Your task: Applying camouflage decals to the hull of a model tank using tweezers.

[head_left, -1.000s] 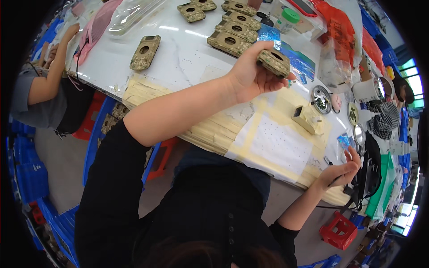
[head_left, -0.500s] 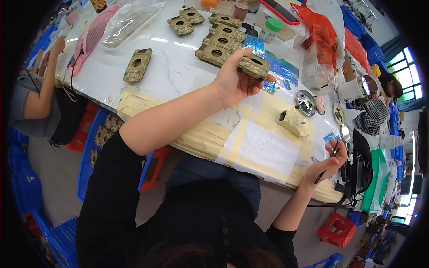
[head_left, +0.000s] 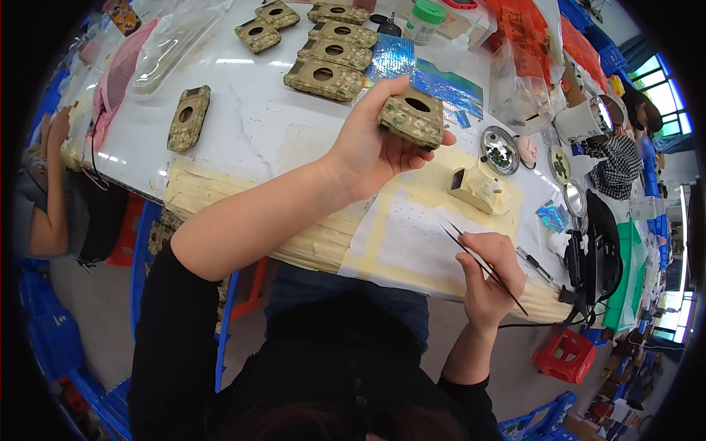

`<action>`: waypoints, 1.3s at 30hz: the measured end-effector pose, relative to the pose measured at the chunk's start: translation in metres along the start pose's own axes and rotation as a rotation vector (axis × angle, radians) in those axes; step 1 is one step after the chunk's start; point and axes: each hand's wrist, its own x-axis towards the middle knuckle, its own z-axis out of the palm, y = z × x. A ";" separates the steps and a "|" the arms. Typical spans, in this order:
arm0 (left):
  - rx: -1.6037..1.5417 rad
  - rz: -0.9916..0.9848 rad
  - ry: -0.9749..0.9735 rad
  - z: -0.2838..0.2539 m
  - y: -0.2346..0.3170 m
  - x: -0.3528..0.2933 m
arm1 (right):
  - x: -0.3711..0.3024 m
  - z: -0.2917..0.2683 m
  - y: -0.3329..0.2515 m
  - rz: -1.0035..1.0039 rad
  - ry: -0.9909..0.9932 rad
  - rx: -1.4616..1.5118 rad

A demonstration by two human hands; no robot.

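Observation:
My left hand (head_left: 379, 147) is closed around a camouflage-painted model tank hull (head_left: 413, 116), its round top opening facing up, raised over the table. Thin dark tweezers (head_left: 485, 269) lie between the thumb and fingers of my right hand (head_left: 491, 279), tips pointing to the upper left above a white paper sheet (head_left: 401, 239) dotted with specks. Several similar tank hulls (head_left: 323, 77) sit in a stacked row beyond my left hand. One more hull (head_left: 188, 117) rests apart on the left. A cream block (head_left: 478, 187) with a dark recess stands right of the held hull.
A round metal dish (head_left: 500, 149) holds small dark green bits. Shiny blue sheets (head_left: 445, 82), a green-lidded jar (head_left: 425, 20) and a red bag (head_left: 521, 40) lie farther back. At right are a pen (head_left: 537, 264) and black bag (head_left: 604, 257). Another person's arm (head_left: 53, 184) shows at far left.
My right hand has moved left from the table's right side to over the paper, turning the tweezers' tips forward. The view has shifted slightly; my left hand still holds the hull.

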 end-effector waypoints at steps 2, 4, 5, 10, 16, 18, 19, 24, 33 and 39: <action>0.001 -0.007 0.005 0.002 -0.005 0.000 | 0.006 0.004 0.000 0.049 -0.045 0.037; -0.009 -0.027 0.028 -0.002 -0.006 -0.003 | 0.009 0.008 -0.001 0.071 -0.088 0.061; -0.014 -0.034 0.042 -0.004 -0.007 -0.004 | 0.009 0.010 0.001 0.077 -0.089 0.068; 0.022 -0.020 0.035 -0.002 -0.005 -0.010 | -0.006 0.013 0.003 0.295 0.034 0.182; 0.038 -0.003 0.011 0.002 -0.005 -0.017 | -0.024 0.009 0.005 0.269 0.036 0.048; 0.033 0.001 0.004 0.002 -0.006 -0.017 | -0.024 0.008 0.005 0.242 0.003 0.012; 0.032 0.003 0.003 0.002 -0.006 -0.017 | -0.023 0.009 0.005 0.228 -0.013 -0.002; 0.031 0.010 0.007 0.002 -0.005 -0.017 | -0.024 0.009 0.008 0.238 0.062 0.023; 0.087 0.023 -0.042 -0.001 -0.009 -0.017 | -0.033 -0.043 0.019 0.293 0.128 0.181; 0.065 0.018 -0.026 -0.001 -0.008 -0.015 | -0.043 -0.044 0.022 0.379 0.048 0.271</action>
